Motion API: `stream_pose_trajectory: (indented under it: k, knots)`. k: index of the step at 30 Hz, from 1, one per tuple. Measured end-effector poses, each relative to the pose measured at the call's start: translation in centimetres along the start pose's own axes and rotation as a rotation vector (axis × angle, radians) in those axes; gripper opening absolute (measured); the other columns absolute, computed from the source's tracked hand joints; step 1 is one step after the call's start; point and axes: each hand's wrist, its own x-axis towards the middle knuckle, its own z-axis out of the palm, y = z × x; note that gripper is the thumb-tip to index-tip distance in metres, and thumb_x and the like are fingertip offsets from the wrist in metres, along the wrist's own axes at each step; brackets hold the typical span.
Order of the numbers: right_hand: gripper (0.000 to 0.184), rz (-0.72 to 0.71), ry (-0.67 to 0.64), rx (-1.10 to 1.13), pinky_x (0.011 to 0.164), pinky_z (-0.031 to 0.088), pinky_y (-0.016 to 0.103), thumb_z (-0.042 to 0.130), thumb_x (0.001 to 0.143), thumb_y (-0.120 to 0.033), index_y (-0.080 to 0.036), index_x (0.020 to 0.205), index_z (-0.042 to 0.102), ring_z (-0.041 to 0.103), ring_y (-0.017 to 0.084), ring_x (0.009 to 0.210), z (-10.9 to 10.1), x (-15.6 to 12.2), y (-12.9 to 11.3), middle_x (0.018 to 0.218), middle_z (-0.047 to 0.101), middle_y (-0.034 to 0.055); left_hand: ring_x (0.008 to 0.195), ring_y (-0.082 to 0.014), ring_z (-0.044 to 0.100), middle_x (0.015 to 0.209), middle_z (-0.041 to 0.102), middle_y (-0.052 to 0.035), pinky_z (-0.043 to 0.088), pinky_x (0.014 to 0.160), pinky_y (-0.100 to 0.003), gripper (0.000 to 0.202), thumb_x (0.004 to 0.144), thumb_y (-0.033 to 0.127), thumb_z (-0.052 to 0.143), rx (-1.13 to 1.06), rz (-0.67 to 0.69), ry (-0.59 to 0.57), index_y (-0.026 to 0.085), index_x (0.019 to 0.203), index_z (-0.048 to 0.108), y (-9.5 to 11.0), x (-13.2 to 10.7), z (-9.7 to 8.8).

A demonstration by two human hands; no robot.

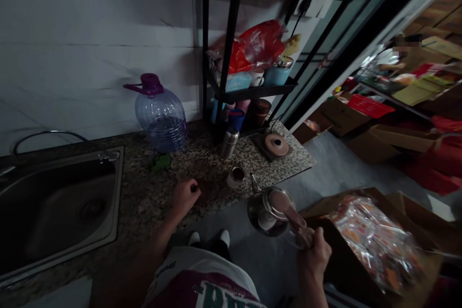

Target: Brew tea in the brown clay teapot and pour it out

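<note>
Right grip (314, 256): I see it closed on the pinkish handle of a glass teapot (269, 211), which hangs over the grey floor (325, 168), just off the counter's edge.

Left grip (186, 197): Curled into a fist above the granite tabletop (144, 192). I cannot tell whether it holds anything or touches the stone.

Between the hands: A small white cup (236, 176), dark inside, near the tabletop's edge.

Along the tabletop: A steel flask (229, 144), a round brown lid (276, 144) on a wooden board, and a plastic water jug (160, 118) with a purple cap. A steel sink (61, 211) is set in at left.

Right of me: A cardboard box (407, 207) holding a clear bag of goods (375, 245).

Beyond the doorway: Another person (378, 62) among cartons (361, 144).
</note>
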Motion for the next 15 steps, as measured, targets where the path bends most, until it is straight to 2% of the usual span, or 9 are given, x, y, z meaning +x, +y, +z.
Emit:
stream_pose_trajectory:
  k: [2, 5, 7, 10, 15]
  knots:
    - [0.064, 0.009, 0.016, 0.025, 0.041, 0.026, 0.026, 0.057, 0.077, -0.076, -0.018, 0.053, 0.051, 0.036, 0.011, 0.042, 0.4, 1.7, 0.3, 0.045, 0.043, -0.0005, 0.079, -0.0208, 0.06, 0.077, 0.065, -0.0053, 0.042, 0.078, -0.033, 0.009, 0.068, 0.015, 0.056, 0.15, 0.039, 0.021, 0.018, 0.07, 0.065, 0.6, -0.3, 0.5]
    - [0.064, 0.043, 0.067, 0.107, 0.04, 0.026, 0.026, 0.058, 0.072, -0.079, -0.02, 0.05, 0.046, 0.033, 0.01, 0.04, 2.4, 4.3, 0.7, 0.043, 0.039, -0.0027, 0.087, -0.0221, 0.063, 0.088, 0.069, -0.0086, 0.045, 0.082, -0.032, 0.013, 0.075, 0.016, 0.054, 0.357, 0.062, 0.001, 0.017, 0.078, 0.068, 0.8, -0.5, 0.6]
    - [0.066, 0.069, 0.082, 0.157, 0.04, 0.026, 0.025, 0.057, 0.068, -0.082, -0.021, 0.048, 0.043, 0.031, 0.009, 0.04, 4.3, 5.9, 1.1, 0.042, 0.037, -0.0036, 0.088, -0.0234, 0.067, 0.092, 0.073, -0.0099, 0.048, 0.082, -0.033, 0.018, 0.079, 0.024, 0.056, 0.361, 0.017, -0.004, 0.017, 0.089, 0.07, 0.3, -0.7, 0.5]
    - [0.067, 0.088, 0.045, 0.172, 0.041, 0.025, 0.025, 0.056, 0.066, -0.083, -0.02, 0.047, 0.044, 0.031, 0.009, 0.041, 7.1, 8.0, 1.7, 0.042, 0.036, -0.0035, 0.091, -0.0272, 0.07, 0.099, 0.075, -0.012, 0.052, 0.084, -0.037, 0.038, 0.08, 0.041, 0.058, 0.284, -0.07, 0.068, 0.017, 0.108, 0.067, -0.7, -1.5, 0.5]
    - [0.065, 0.107, -0.031, 0.196, 0.044, 0.024, 0.026, 0.055, 0.07, -0.08, -0.021, 0.046, 0.041, 0.03, 0.009, 0.045, 10.6, 10.1, 2.9, 0.044, 0.035, -0.0035, 0.112, -0.0364, 0.064, 0.117, 0.069, -0.0186, 0.05, 0.097, -0.048, 0.067, 0.077, 0.06, 0.055, 0.293, -0.151, 0.202, 0.014, 0.126, 0.058, -1.3, -4.0, 0.7]
